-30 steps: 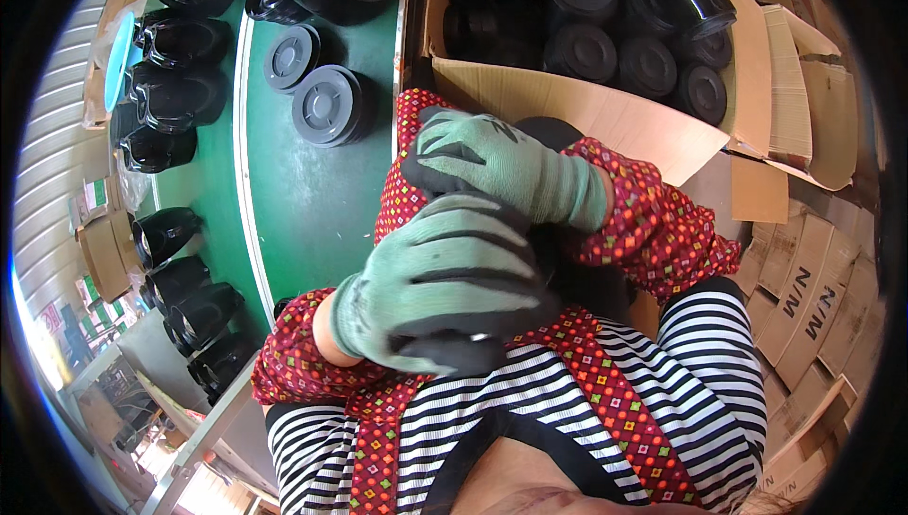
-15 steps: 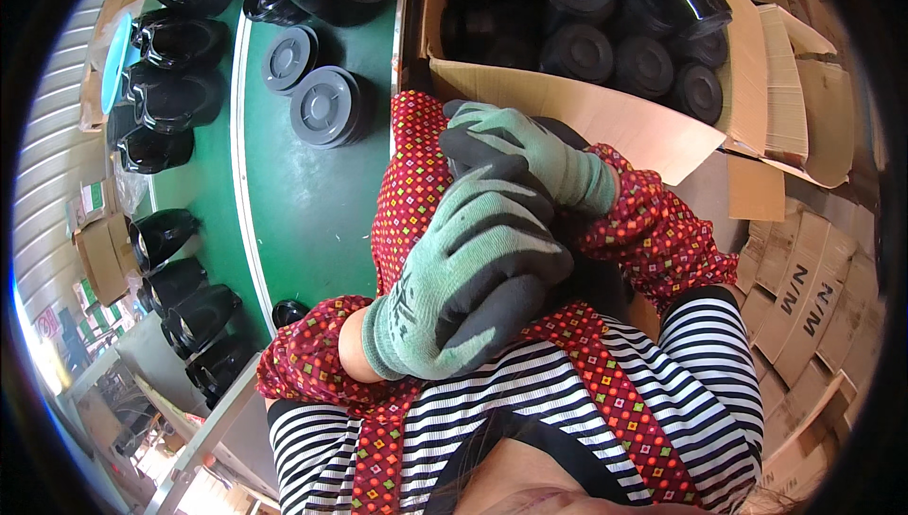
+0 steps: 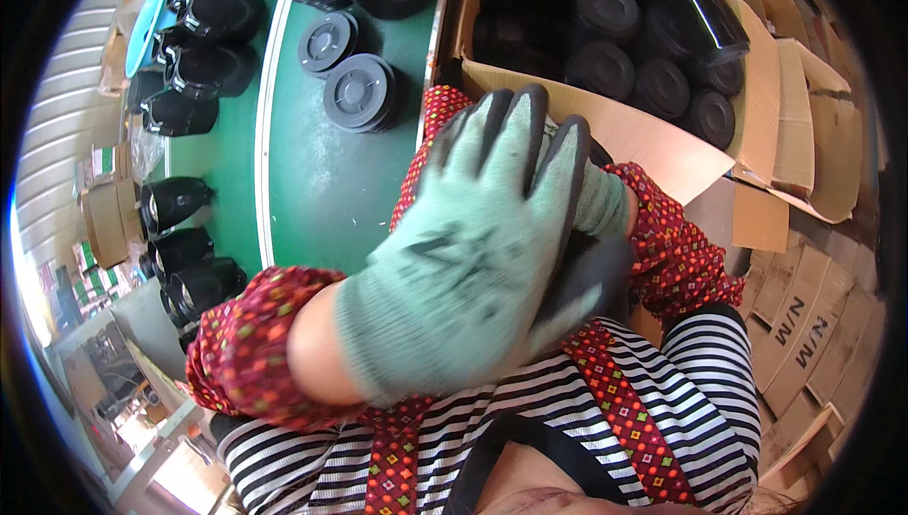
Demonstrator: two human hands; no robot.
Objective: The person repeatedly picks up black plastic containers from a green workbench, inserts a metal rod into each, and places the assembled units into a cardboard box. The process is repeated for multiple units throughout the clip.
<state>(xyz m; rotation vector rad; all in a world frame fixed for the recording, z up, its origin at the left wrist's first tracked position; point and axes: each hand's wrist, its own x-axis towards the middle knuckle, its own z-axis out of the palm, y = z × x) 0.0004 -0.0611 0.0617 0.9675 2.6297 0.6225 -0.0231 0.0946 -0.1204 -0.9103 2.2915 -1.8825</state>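
My left hand [image 3: 463, 250], in a pale green glove with dark grey-coated fingers, lies in front of my chest. Its fingers are stretched out, the thumb apart, and its back faces up. Behind it is my right hand [image 3: 603, 201], in a matching glove; mostly the cuff shows and its fingers are covered. Something dark shows between and below the hands, too hidden to name. To the left, two stacks of dark grey round lids, a nearer one [image 3: 359, 94] and a farther one [image 3: 328, 44], rest on the green tabletop [image 3: 350, 198].
An open cardboard box [image 3: 596, 122] holding several black round-based containers [image 3: 605, 10] stands at the far right. Glossy black jugs [image 3: 213, 70] line the table's left side. Flattened cartons [image 3: 804, 326] lie to the right, beside a patterned red apron over striped clothing.
My left hand has risen toward the view and its curled fingers have straightened out over my right hand. The table and box appear shifted slightly right and up.
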